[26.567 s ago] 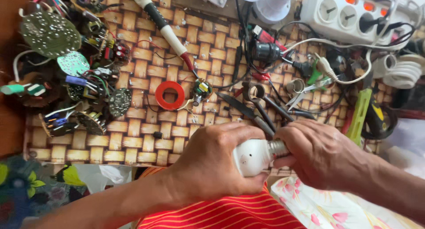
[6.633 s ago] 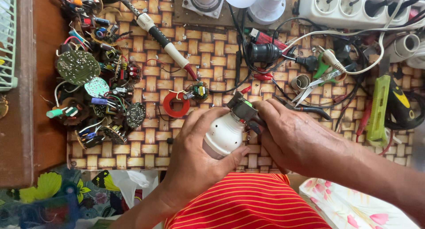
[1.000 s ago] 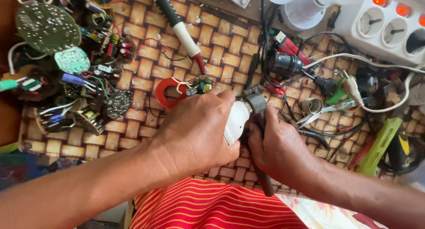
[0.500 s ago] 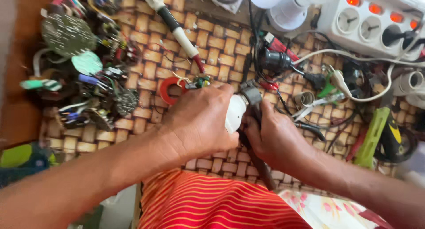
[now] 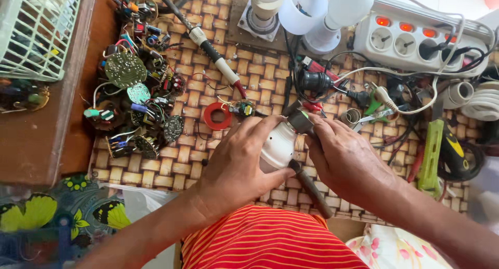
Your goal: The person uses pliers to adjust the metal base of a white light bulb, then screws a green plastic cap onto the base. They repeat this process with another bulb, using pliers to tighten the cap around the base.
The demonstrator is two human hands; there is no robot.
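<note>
My left hand (image 5: 240, 162) wraps around a white bulb housing (image 5: 278, 146) held just above the woven mat (image 5: 182, 159). My right hand (image 5: 343, 159) grips dark-handled pliers (image 5: 306, 178), whose jaws close on the grey metal cap at the upper end of the bulb housing. One plier handle sticks out below my palm toward my lap. A red ring (image 5: 217, 116) and a small circuit board (image 5: 241, 109) lie on the mat just left of my left hand.
A pile of circuit boards and wires (image 5: 138, 100) lies at the left. A soldering iron (image 5: 213, 55) lies at the top, white bulb parts (image 5: 306, 11) behind it. A white power strip (image 5: 416, 40), cables and green tools (image 5: 431, 154) are at the right. A white basket (image 5: 36, 29) stands far left.
The view has shifted, so the basket at the left shows again. My hands stay together on the bulb housing, with the pliers still at its cap and the handle now pointing further down.
</note>
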